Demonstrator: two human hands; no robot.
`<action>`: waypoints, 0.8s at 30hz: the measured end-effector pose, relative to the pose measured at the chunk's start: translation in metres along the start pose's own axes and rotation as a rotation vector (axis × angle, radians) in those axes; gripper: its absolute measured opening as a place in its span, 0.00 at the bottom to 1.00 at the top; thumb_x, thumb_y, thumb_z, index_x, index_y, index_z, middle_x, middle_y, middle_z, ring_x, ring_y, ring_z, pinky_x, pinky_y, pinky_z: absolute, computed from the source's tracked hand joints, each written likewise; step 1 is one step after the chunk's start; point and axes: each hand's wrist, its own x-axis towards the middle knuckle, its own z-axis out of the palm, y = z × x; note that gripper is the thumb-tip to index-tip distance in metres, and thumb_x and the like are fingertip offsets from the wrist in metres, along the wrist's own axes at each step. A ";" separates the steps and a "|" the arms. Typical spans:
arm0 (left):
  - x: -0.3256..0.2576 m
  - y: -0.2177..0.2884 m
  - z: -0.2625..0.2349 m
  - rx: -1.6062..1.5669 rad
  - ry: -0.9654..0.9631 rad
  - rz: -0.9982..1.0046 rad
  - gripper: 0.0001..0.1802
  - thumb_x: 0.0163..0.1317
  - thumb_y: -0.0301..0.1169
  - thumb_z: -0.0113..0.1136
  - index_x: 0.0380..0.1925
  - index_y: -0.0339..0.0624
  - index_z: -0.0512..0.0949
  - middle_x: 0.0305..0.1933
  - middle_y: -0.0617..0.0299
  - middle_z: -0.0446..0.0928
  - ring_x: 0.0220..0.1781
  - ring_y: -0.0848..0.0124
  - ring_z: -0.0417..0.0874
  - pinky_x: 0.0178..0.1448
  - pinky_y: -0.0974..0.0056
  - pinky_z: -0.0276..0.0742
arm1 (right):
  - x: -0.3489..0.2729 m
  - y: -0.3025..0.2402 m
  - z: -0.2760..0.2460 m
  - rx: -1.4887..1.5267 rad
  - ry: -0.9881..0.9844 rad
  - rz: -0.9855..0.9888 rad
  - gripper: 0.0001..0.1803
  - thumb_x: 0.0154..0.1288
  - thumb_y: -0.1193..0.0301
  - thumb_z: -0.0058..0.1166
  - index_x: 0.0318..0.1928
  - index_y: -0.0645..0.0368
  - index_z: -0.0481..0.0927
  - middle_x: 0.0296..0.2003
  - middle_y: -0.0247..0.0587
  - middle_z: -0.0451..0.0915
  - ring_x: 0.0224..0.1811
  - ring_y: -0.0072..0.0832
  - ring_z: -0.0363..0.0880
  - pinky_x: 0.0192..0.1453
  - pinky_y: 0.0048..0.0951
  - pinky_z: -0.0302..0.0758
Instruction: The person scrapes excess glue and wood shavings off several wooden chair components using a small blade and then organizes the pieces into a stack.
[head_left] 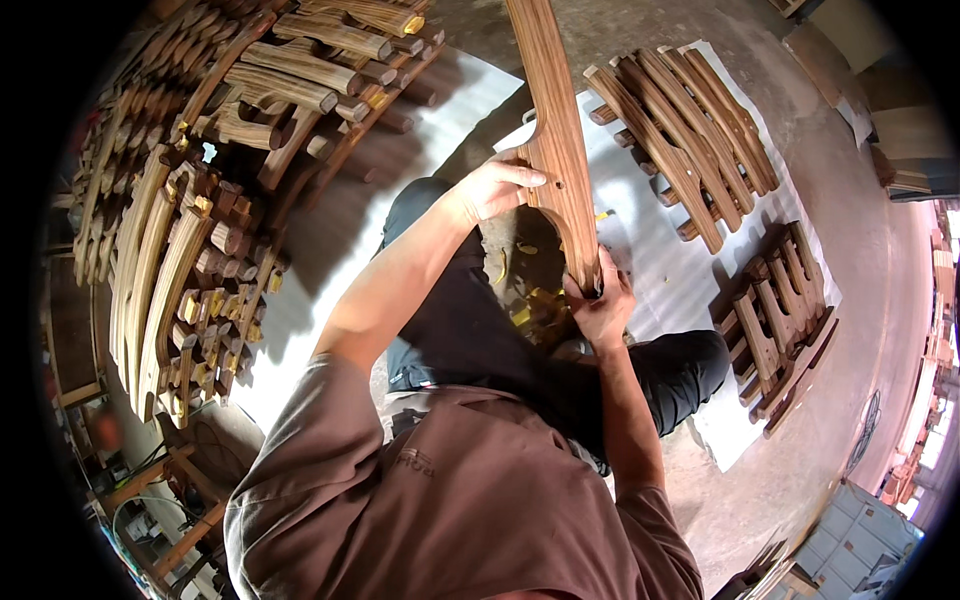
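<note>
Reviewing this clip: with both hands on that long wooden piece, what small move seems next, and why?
Probably keep the left hand steadying the curved wooden piece mid-length while the right hand works its lower end, since that end sits in the right hand's grip above yellowish scraps on the floor.

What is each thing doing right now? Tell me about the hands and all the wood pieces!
Left hand: gripping the wooden part at its middle.
Right hand: clasping the wooden part's lower end.
Long wooden part: held upright, tilted slightly, off the floor.
Big pile of wooden parts: stacked high on the person's left.
Two small stacks: lying flat on the white sheet.
White sheet: spread on the floor.
</note>
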 end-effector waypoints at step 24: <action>-0.001 0.004 0.009 0.013 0.136 -0.033 0.36 0.58 0.28 0.60 0.68 0.37 0.61 0.63 0.52 0.72 0.65 0.59 0.74 0.68 0.51 0.71 | -0.002 0.001 0.002 -0.061 0.013 -0.017 0.39 0.44 0.66 0.73 0.58 0.62 0.71 0.39 0.50 0.84 0.34 0.46 0.82 0.46 0.42 0.76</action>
